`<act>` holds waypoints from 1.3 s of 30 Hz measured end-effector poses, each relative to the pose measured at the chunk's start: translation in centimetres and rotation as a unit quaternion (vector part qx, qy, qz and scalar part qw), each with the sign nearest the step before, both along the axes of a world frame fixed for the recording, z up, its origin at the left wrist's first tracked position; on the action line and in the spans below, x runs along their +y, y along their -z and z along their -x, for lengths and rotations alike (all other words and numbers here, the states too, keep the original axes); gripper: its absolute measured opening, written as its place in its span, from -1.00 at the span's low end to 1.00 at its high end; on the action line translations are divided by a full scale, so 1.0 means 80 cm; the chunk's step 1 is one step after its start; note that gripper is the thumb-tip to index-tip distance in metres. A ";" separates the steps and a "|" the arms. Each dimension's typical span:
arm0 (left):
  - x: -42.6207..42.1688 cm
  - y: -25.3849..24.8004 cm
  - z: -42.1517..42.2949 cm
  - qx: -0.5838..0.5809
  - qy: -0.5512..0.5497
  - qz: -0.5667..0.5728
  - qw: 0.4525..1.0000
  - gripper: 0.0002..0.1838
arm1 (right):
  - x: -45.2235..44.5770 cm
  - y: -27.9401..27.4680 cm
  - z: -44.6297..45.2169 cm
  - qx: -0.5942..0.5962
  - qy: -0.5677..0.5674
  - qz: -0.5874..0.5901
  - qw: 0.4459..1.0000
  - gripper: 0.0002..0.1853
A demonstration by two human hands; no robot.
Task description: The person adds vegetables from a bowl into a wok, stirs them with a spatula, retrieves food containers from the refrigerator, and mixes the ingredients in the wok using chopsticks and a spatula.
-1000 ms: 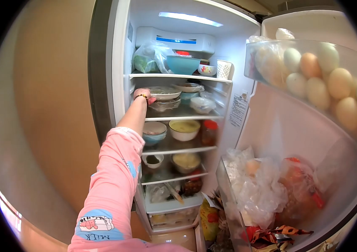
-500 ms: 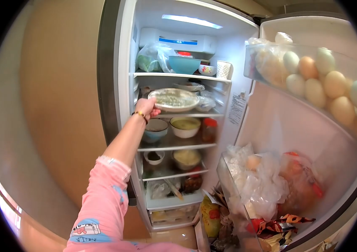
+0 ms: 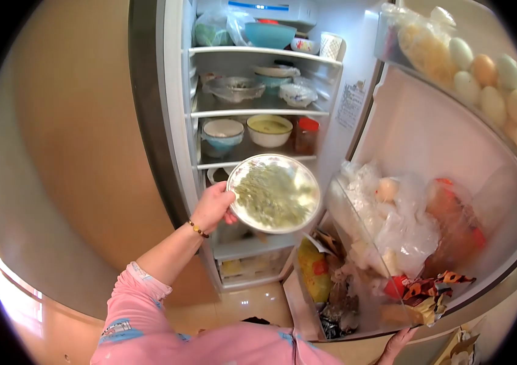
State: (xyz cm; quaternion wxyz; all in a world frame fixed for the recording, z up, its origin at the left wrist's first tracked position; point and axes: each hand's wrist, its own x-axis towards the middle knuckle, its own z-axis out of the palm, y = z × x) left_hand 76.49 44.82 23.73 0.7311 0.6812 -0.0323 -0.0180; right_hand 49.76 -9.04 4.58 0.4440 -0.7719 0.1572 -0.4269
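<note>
My left hand grips the left rim of a round plate with green, shredded-looking food on it. A clear film seems to cover the food. The plate is tilted toward me, in front of the lower shelves of the open refrigerator, and hides part of them. At the lower right, my right hand is at the bottom edge of the refrigerator door, its fingers partly hidden. Behind the plate, a bowl of yellowish food, a blue-patterned bowl and a red-lidded jar stand on a shelf.
Upper shelves hold a teal bowl, a paper cup and a film-covered bowl. Eggs fill the upper door rack. Plastic bags and packets crowd the lower rack. A tan panel stands to the left.
My left hand has brought the plate out from the second shelf, downward and toward me. The view has tilted down, and my right hand now shows at the door's bottom edge.
</note>
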 end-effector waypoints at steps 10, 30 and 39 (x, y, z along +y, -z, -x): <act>-0.013 0.075 0.041 0.040 0.094 -0.003 0.995 -0.56 | 0.061 -0.052 -0.001 0.022 0.054 -0.023 0.998 -0.56; -0.035 0.135 0.074 0.093 0.239 -0.014 0.966 -0.53 | 0.228 -0.114 0.040 0.221 0.030 -0.135 0.966 -0.55; -0.101 0.161 0.105 0.128 0.386 -0.013 0.914 -0.53 | 0.304 -0.048 0.034 0.118 -0.295 -0.518 0.794 -0.58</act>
